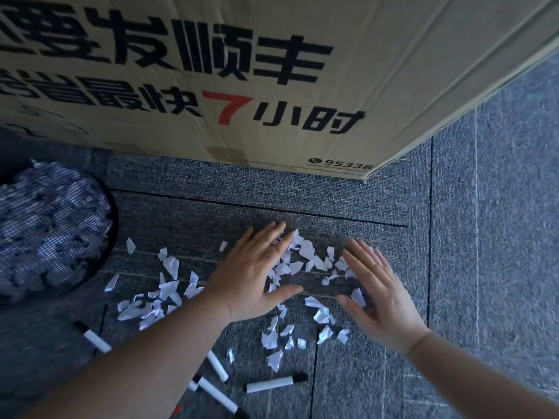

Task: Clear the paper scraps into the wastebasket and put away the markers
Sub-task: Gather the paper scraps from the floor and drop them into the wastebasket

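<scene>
White torn paper scraps (305,261) lie scattered over the grey carpet, in a band from centre-left to centre-right. My left hand (257,273) lies flat with fingers spread on the left side of the densest patch. My right hand (378,291) is flat and open on its right side, a few scraps under its fingers. Neither hand holds anything. Several white markers with black caps (273,384) lie near the bottom, partly hidden by my left forearm; one marker (93,338) lies further left. A black mesh wastebasket (51,234) stands at the left edge with scraps inside.
A big cardboard box (272,71) with black and red printing stands right behind the scraps and fills the top of the view. Grey carpet tiles (490,237) stretch to the right.
</scene>
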Tool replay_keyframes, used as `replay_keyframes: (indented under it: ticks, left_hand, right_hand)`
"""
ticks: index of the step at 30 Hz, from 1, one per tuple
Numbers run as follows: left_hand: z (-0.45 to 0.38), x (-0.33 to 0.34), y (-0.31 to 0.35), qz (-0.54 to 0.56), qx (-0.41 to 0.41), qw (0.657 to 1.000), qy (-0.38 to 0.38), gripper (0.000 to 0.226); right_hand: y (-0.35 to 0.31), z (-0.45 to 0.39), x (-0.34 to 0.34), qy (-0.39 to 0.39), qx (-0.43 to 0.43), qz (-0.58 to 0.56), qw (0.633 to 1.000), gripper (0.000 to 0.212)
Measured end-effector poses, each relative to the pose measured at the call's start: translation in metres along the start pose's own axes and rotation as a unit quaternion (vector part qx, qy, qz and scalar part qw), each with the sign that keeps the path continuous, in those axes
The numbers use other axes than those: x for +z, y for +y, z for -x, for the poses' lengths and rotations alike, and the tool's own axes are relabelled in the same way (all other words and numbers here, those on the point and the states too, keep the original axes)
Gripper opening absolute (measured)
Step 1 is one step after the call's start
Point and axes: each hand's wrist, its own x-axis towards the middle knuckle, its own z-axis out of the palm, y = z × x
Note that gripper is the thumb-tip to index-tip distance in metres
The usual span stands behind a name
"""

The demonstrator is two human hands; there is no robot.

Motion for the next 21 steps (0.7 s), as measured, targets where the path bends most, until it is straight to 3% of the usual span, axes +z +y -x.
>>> replay_keyframes:
  ticks: [5,9,15,21]
  left_hand:
    - [0.017,0.014,0.003,0.002,0.025,1.000,-0.013,0.102]
    - [0.019,0.016,0.008,-0.010,0.025,1.000,-0.004,0.111]
    - [-0.001,0.012,-0.003,-0.067,0.080,0.994,0.022,0.104]
    - [-0.004,0.012,-0.012,-0.096,0.066,0.991,0.059,0.086]
  right_hand:
    - [-0.018,0.012,0.023,-0.009,0.026,0.021,0.999,0.069]
    - [-0.039,-0.010,0.028,0.011,0.012,-0.024,1.000,0.073]
    - [-0.031,0.006,0.026,-0.020,-0.046,0.111,0.993,0.103]
    - [-0.030,-0.004,0.030,-0.099,0.003,0.184,0.978,0.111]
